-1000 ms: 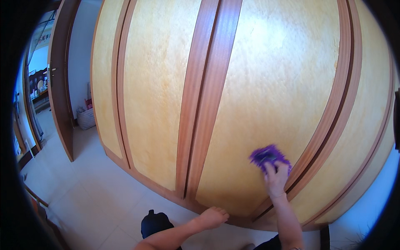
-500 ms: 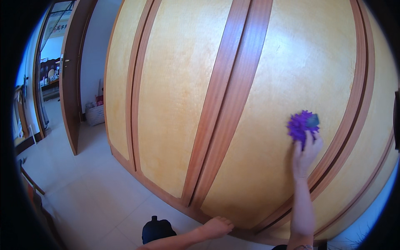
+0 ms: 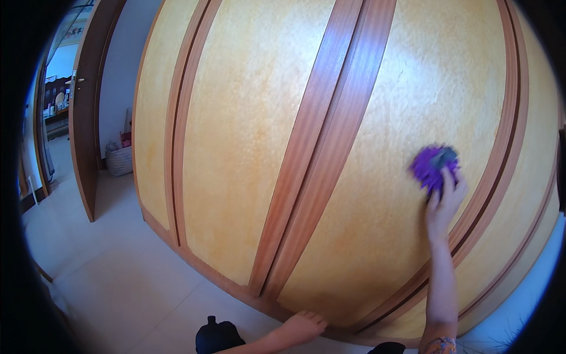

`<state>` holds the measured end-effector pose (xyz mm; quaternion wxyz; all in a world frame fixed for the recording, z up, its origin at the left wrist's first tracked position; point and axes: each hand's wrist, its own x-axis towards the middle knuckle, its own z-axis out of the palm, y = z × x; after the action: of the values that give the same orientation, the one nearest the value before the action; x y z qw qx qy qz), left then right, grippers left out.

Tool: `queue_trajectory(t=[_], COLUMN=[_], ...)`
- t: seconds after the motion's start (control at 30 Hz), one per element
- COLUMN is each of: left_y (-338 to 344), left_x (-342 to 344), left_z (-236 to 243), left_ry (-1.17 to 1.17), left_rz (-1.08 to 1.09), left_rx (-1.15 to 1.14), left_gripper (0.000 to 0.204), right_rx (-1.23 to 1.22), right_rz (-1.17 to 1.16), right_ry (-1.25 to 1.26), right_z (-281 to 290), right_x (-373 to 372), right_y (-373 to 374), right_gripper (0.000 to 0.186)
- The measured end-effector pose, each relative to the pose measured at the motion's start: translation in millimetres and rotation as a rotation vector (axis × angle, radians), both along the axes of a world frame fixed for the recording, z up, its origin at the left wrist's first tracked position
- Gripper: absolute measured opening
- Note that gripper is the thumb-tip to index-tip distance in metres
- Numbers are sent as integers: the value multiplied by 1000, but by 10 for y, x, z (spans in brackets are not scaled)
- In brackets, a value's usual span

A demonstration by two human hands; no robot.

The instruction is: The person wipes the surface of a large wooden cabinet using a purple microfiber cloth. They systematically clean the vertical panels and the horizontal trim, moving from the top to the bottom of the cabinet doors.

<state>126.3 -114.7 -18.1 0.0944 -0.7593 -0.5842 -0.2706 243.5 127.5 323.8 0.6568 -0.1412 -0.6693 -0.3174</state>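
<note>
My right hand is closed on a fluffy purple chenille cleaning mitt with a grey-green backing. The mitt lies against the yellow panel of a large wooden wardrobe door, toward its right side. My fingers grip the mitt's lower right part, and the arm reaches up from the lower edge. Low in front of the wardrobe, my left hand hangs with fingers loosely curled in, and nothing shows in it. Whether it touches the wardrobe base I cannot tell.
Reddish-brown wooden strips frame the wardrobe's panels. At left, a brown room door stands open beside a white woven basket. Pale tiles cover the floor. A black rounded object shows below, by my left forearm.
My right hand and the purple mitt have moved a little up and to the right across the panel. The view has shifted slightly; my left hand stays low.
</note>
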Motion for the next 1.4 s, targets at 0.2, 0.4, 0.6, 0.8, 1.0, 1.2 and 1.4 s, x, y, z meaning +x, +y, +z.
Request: queue_trajectory(t=[0.2, 0.4, 0.6, 0.8, 1.0, 1.2, 1.4], left_y=[5, 93, 23, -58, 60, 81, -35], left_x=[-56, -29, -56, -28, 12, -71, -107], left_z=[-19, 80, 120, 91, 42, 89, 10], left_ry=[8, 6, -76, -44, -105, -62, -126], left_rz=[5, 15, -5, 0, -17, 21, -23], left_rx=[21, -7, 26, -8, 53, 60, 71], left_gripper=[13, 15, 17, 15, 14, 15, 15], right_rx=[190, 310, 265, 119, 299, 327, 325], right_rz=[-110, 102, 44, -63, 68, 91, -43], right_ry=[14, -499, -238, 121, -218, -642, -16], right_z=[294, -356, 525, 865, 571, 15, 1105], right_x=[-872, -1360, -521, -5, -1375, -1397, -610], right_y=[-154, -531, -202, 313, -267, -388, -103], right_gripper=[43, 35, 38, 52, 34, 37, 44])
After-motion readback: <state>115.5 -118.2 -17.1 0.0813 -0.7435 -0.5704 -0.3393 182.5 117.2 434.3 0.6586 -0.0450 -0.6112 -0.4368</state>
